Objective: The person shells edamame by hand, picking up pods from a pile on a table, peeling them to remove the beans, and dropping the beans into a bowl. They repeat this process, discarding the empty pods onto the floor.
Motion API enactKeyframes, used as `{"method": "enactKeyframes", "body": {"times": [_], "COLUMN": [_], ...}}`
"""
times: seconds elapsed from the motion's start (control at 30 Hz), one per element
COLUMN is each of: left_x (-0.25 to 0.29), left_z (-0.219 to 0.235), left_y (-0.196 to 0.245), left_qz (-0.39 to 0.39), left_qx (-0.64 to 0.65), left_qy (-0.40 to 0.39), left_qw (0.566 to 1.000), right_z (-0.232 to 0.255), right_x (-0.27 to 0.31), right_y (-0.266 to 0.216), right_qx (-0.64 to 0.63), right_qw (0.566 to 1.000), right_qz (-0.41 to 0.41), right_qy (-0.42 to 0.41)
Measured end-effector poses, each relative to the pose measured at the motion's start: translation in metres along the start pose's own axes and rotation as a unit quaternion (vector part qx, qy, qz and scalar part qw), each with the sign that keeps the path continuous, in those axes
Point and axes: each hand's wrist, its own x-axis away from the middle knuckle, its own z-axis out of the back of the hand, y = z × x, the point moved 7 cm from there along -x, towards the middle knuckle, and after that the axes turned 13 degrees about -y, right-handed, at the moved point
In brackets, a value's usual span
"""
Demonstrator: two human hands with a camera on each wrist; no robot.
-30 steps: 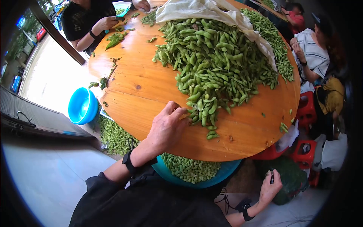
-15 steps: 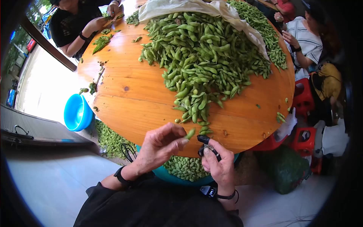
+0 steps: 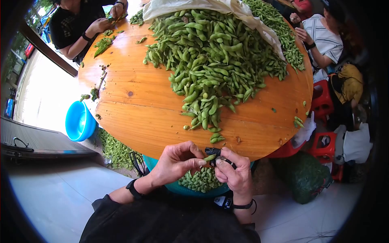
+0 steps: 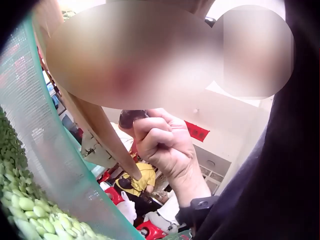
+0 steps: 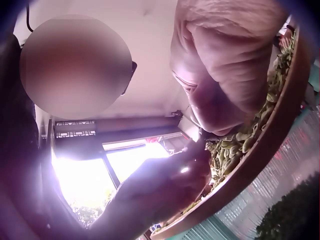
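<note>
In the head view, the left hand (image 3: 178, 163) pinches a green pod (image 3: 209, 157) between thumb and fingertips, just past the table's near edge. The right hand (image 3: 236, 172) is close beside it, fingers curled round a small black tool (image 3: 213, 151) that meets the pod's end. Beneath both hands is a teal basin with shelled beans (image 3: 200, 180). The left wrist view shows the right hand (image 4: 165, 142) with curled fingers, and beans (image 4: 37, 215) in the basin. In the right wrist view, the right hand (image 5: 225, 60) looms large above the left hand (image 5: 160, 185); the pod is hidden there.
A big pile of pods (image 3: 219, 60) covers the round wooden table (image 3: 137, 105), partly under a pale cloth (image 3: 227, 9). Other people sit at the far left and right. A blue basin (image 3: 80, 121) stands at left; red stools (image 3: 322, 143) and a dark green bag (image 3: 304, 178) are at right.
The left hand has come back from the pile with a pod, and the right hand has moved in from the far right. Over the last half second the pod has reached the black tool.
</note>
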Motion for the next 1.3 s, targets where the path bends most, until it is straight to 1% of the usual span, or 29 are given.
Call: {"method": "enactKeyframes", "body": {"times": [0.03,0.07,0.1,0.13,0.17,0.3,0.33,0.37,0.4,0.43,0.47,0.5,0.53,0.57,0.6,0.63,0.7,0.73,0.8,0.83,0.87,0.9,0.93,1.03,1.07,1.1,1.13,1.2,1.3], "left_x": [-0.002,-0.002,-0.003,-0.003,-0.003,-0.005,-0.005,-0.006,-0.006,-0.005,-0.003,-0.001,-0.001,-0.002,-0.003,-0.003,-0.005,-0.005,-0.006,-0.006,-0.008,-0.008,-0.009,-0.009,-0.009,-0.009,-0.009,-0.01,-0.009], "left_z": [-0.001,0.001,-0.004,-0.01,-0.016,-0.022,-0.022,-0.021,-0.023,-0.021,-0.017,-0.011,-0.011,-0.012,-0.015,-0.015,-0.015,-0.012,-0.01,-0.01,-0.012,-0.015,-0.015,-0.021,-0.022,-0.021,-0.02,-0.019,-0.022], "left_y": [-0.004,-0.005,-0.01,-0.015,-0.018,-0.018,-0.013,-0.009,-0.011,-0.012,-0.011,-0.012,-0.012,-0.003,0.006,0.009,0.013,0.015,-0.002,-0.004,-0.008,-0.011,-0.01,-0.01,-0.011,-0.012,-0.013,-0.016,-0.011], "left_qz": [0.0,0.001,0.029,0.056,0.06,0.062,0.043,0.024,0.024,0.02,0.016,0.044,0.043,-0.002,-0.048,-0.049,-0.007,-0.008,0.092,0.091,0.085,0.078,0.077,0.088,0.082,0.076,0.075,0.088,0.087], "left_qx": [0.053,0.053,0.134,0.213,0.275,0.285,0.207,0.127,0.127,0.06,-0.007,-0.091,-0.091,-0.178,-0.263,-0.262,-0.315,-0.315,-0.207,-0.207,-0.111,-0.014,-0.013,0.005,0.059,0.113,0.113,0.062,0.074], "left_qy": [-0.026,-0.025,-0.061,-0.095,-0.108,-0.112,-0.081,-0.05,-0.05,-0.02,0.012,0.023,0.025,0.03,0.033,0.034,0.016,0.017,-0.051,-0.049,-0.06,-0.072,-0.072,-0.088,-0.061,-0.034,-0.033,-0.037,-0.048], "left_qw": [0.998,0.998,0.989,0.971,0.954,0.95,0.974,0.99,0.99,0.998,1.0,0.995,0.995,0.984,0.963,0.963,0.949,0.949,0.973,0.973,0.988,0.994,0.994,0.992,0.993,0.99,0.99,0.994,0.992], "right_z": [-0.001,-0.001,0.001,0.002,0.001,0.0,0.001,0.003,0.001,0.001,-0.004,-0.008,-0.009,-0.009,-0.009,-0.009,-0.004,-0.003,-0.005,-0.007,-0.017,-0.027,-0.032,-0.043,-0.044,-0.048,-0.05,-0.049,-0.033], "right_x": [0.001,0.002,0.003,0.003,0.004,0.004,0.004,0.004,0.003,0.005,0.006,0.007,0.007,0.008,0.009,0.01,0.011,0.011,0.01,0.008,0.008,0.009,0.009,0.011,0.011,0.012,0.013,0.012,0.011], "right_y": [-0.001,-0.001,0.0,0.005,0.008,0.006,0.0,-0.004,-0.001,-0.009,-0.017,-0.019,-0.02,-0.02,-0.021,-0.021,-0.017,-0.015,-0.015,-0.015,-0.024,-0.031,-0.031,-0.029,-0.025,-0.023,-0.023,-0.025,-0.026], "right_qx": [-0.031,-0.061,-0.062,-0.121,-0.18,-0.201,-0.101,-0.001,0.0,0.157,0.31,0.323,0.323,0.318,0.314,0.314,0.257,0.258,0.368,0.368,0.445,0.517,0.517,0.577,0.577,0.591,0.604,0.604,0.515], "right_qw": [0.999,0.998,0.998,0.992,0.982,0.979,0.995,0.999,0.999,0.985,0.944,0.938,0.939,0.94,0.94,0.94,0.956,0.956,0.919,0.919,0.877,0.827,0.827,0.782,0.782,0.768,0.753,0.756,0.823], "right_qz": [0.016,0.032,0.032,0.027,0.023,0.019,0.008,-0.003,-0.003,0.031,0.065,0.064,0.063,0.066,0.068,0.068,0.05,0.05,0.072,0.072,0.115,0.157,0.158,0.159,0.158,0.172,0.187,0.178,0.156], "right_qy": [-0.007,-0.014,-0.014,-0.035,-0.056,-0.036,0.001,0.038,0.038,0.065,0.087,0.104,0.103,0.109,0.116,0.115,0.131,0.129,0.124,0.121,0.139,0.156,0.155,0.176,0.174,0.179,0.183,0.179,0.184]}}
